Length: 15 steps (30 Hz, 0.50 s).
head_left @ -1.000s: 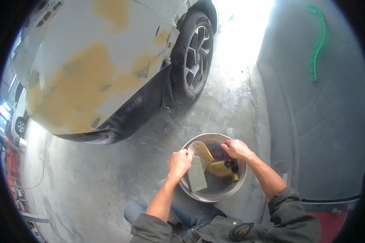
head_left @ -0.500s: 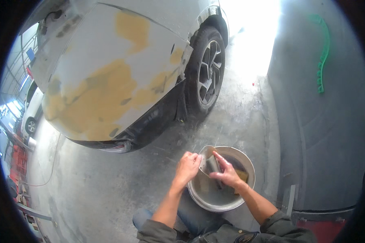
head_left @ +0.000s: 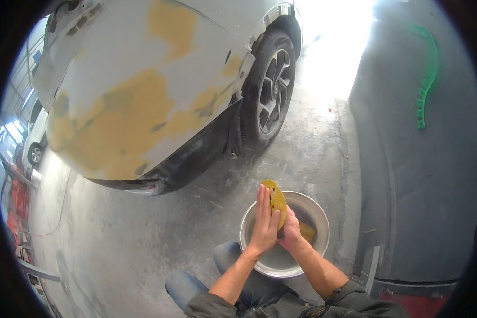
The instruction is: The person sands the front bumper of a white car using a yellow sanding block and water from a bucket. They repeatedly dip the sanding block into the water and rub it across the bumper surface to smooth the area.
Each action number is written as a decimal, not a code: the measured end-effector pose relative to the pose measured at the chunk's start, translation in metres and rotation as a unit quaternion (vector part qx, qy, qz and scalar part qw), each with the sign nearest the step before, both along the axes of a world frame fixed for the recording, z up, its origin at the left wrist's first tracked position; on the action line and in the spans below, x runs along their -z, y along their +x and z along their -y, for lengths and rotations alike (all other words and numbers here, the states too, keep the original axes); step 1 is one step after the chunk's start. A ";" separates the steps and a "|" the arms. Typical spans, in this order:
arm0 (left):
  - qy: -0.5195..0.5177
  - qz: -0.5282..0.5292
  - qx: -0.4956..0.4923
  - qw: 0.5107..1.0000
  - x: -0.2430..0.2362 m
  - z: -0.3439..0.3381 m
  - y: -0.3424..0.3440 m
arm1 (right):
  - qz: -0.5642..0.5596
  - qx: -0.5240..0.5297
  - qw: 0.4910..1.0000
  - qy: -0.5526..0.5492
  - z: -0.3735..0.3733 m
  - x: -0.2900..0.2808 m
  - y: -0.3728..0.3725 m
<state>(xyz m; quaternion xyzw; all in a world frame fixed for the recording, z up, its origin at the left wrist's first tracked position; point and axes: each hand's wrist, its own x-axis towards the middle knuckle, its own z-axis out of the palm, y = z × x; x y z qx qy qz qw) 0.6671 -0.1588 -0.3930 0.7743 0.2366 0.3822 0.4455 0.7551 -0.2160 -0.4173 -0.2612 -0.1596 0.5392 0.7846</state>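
Over a round metal basin, both hands press together around a yellow sandpaper disc with small dark holes. My left hand lies along its left side, fingers straight and close together, thumb across the front. From the right, my right hand grips the disc, its fingers mostly hidden behind it. A dark edge of a block shows between the palms; most of it is covered. Inside the basin, beside my right wrist, sits a yellow-brown sponge-like block above greyish water.
A light grey car panel with sanded yellow filler patches stands ahead, its wheel to the right. A green curved strip lies on the dark surface at right. Metal strips stand near the lower right. A thin hose crosses the floor left.
The pale sheet side and grey block seen before are now largely hidden; the yellow face shows. My left hand has moved right and flattened against it; the right has slipped behind it.
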 end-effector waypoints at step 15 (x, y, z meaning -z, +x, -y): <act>-0.508 0.211 0.026 0.835 -0.039 0.013 -0.002 | 0.699 0.278 0.659 0.000 -0.018 -0.040 0.006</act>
